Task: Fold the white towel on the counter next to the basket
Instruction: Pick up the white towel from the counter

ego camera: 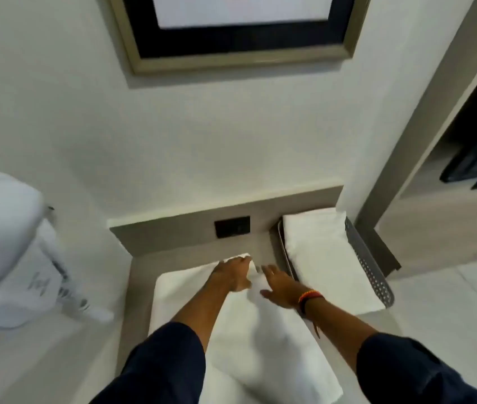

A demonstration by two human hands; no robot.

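We pressed our left hand (232, 274) and right hand (279, 282), fingers spread and apparently flat, on the towel (248, 333) on the table (136, 287) beside the basket (372, 275).

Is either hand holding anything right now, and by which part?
The left hand covers the far corner of the white towel; a grip cannot be told. The right hand holds nothing.

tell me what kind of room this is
Likely a hotel bathroom or vanity nook: a folded towel sits in a perforated metal basket on a counter with a wall outlet, under a framed picture.
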